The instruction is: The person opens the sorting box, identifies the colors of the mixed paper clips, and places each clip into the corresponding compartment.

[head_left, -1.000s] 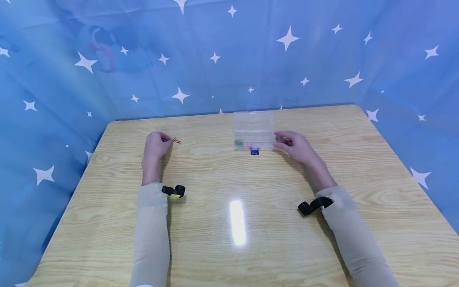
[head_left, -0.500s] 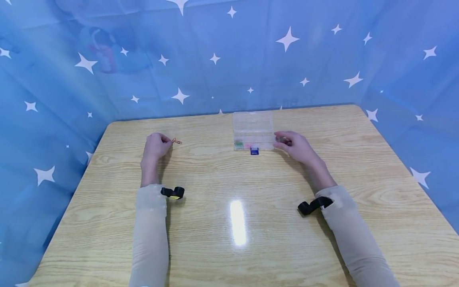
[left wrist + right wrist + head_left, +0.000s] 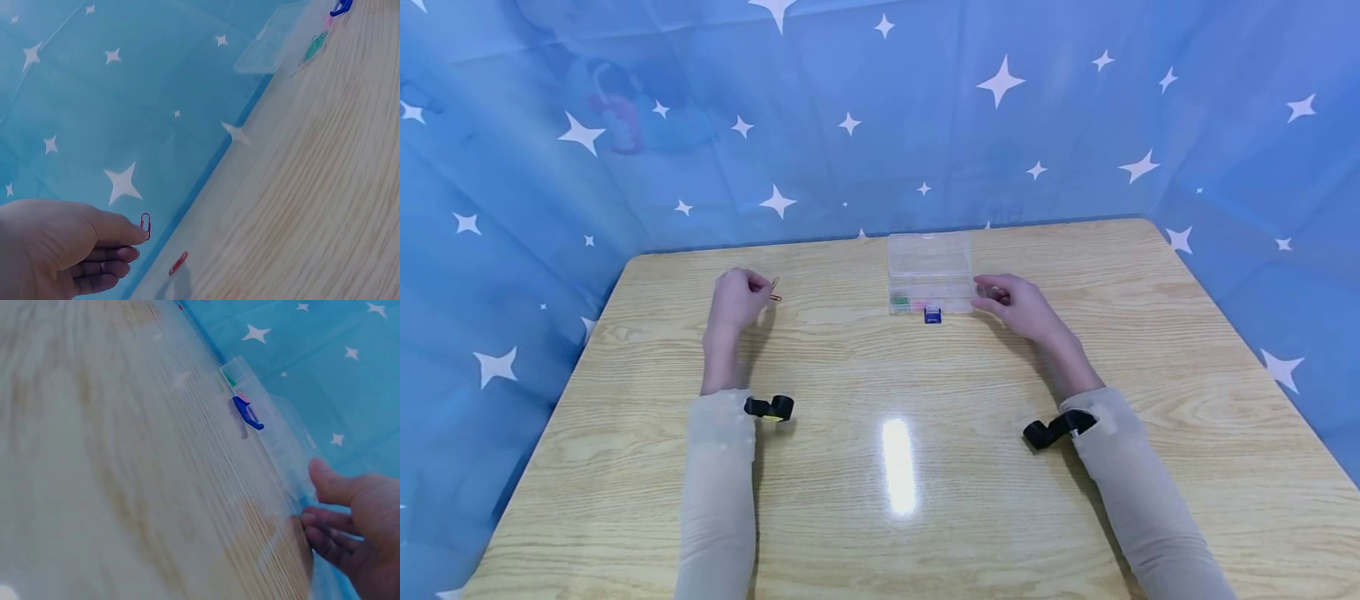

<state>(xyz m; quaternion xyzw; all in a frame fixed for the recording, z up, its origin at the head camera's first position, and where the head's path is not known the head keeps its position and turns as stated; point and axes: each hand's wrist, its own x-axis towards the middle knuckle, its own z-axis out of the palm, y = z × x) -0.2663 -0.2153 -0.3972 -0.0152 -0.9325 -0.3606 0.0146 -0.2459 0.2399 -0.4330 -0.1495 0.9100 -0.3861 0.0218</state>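
My left hand pinches a red paper clip between thumb and forefinger, with the clip standing nearly upright. Just beyond it, a second red paper clip lies on the table. In the head view my right hand is at the right end of a clear plastic box, thumb and fingertips right at its edge with a gap between them. The box's lid is raised at the back. Green pieces and pink pieces sit inside at the left. A small blue piece juts from the front edge.
The wood-grain table ends at the back against a blue curtain with white stars. Each wrist carries a black camera, the left camera and the right camera, close over the tabletop.
My left hand has shifted a little to the right, and the pinched paper clip has tipped more upright, apart from the one on the table. My right hand and the box have stayed put.
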